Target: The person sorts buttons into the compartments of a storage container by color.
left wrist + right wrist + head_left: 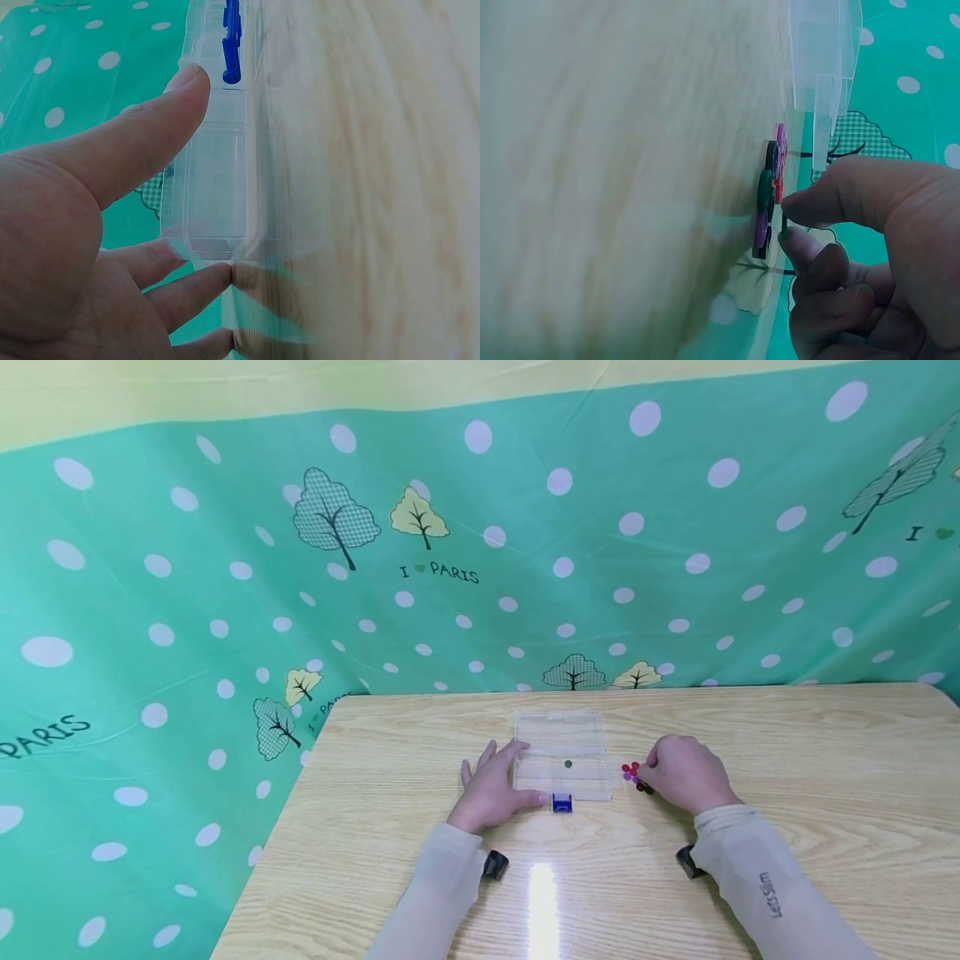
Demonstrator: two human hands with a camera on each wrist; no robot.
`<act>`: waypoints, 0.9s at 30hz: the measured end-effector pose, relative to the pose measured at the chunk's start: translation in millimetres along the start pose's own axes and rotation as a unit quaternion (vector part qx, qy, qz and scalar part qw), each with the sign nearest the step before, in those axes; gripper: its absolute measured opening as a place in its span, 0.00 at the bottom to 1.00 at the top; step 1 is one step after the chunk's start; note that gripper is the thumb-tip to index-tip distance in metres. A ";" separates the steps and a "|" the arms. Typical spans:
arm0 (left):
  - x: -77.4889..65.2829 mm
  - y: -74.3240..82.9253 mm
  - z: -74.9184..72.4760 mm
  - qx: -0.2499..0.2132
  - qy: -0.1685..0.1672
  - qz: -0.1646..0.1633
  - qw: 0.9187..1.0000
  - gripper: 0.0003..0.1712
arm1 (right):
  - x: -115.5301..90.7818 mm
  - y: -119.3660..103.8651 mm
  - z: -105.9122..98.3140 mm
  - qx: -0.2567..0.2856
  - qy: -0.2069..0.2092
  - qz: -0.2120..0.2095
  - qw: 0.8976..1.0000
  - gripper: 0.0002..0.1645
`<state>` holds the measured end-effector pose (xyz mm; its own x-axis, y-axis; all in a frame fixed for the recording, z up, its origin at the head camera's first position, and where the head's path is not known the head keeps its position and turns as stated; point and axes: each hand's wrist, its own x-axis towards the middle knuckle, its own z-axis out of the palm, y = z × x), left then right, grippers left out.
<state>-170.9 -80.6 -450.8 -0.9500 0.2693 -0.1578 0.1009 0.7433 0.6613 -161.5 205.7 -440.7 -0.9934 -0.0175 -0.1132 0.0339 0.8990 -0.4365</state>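
A clear plastic box (562,777) with its lid raised lies on the table, a blue latch (562,802) at its front. One green disc (568,764) sits inside. My left hand (491,789) rests at the box's left end, fingers spread and fairly straight, the thumb near the front wall and latch. To the right of the box lies a small cluster of red, purple, black and green round discs (765,191). Over the cluster, my right hand (692,774) pinches a dark green disc (784,223), seen edge-on, between thumb and forefinger.
The pale wood-grain table (360,827) runs back to a green dotted cloth (525,568) hung behind it and down the left side. A bright light reflection (543,910) lies on the tabletop in front of the box.
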 end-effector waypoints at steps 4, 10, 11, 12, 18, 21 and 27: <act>-0.6 0.1 -0.5 -0.003 0.002 0.003 1.000 0.46 | -0.3 -1.6 0.4 0.000 0.006 -0.002 1.000 0.08; -0.9 0.2 -0.8 -0.006 0.003 0.004 1.000 0.46 | -0.2 -3.9 1.4 -0.001 0.012 -0.004 1.000 0.09; -0.8 0.2 -0.8 -0.005 0.003 0.003 1.000 0.46 | -0.2 -4.4 1.5 -0.001 0.011 -0.002 1.000 0.09; -1.0 0.4 -0.9 -0.005 0.002 0.002 1.000 0.46 | -0.3 -4.9 1.2 -0.001 0.010 -0.001 1.000 0.09; -1.1 1.4 -1.5 -0.005 0.002 0.001 1.000 0.47 | -0.6 -8.3 -1.4 0.003 0.005 0.003 1.000 0.09; -0.7 1.0 -1.0 -0.006 0.001 0.000 1.000 0.47 | -1.1 -10.7 -2.3 0.009 0.007 0.004 1.000 0.10; -0.8 -0.4 -0.3 -0.010 0.004 0.000 1.000 0.47 | -2.1 -15.1 -2.7 0.025 0.006 0.000 1.000 0.13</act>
<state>-170.3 -81.3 -450.7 -0.9525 0.2636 -0.1523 0.0946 0.7317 0.6750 -160.2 193.4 -431.5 -0.9948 -0.0122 -0.1014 0.0382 0.8762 -0.4804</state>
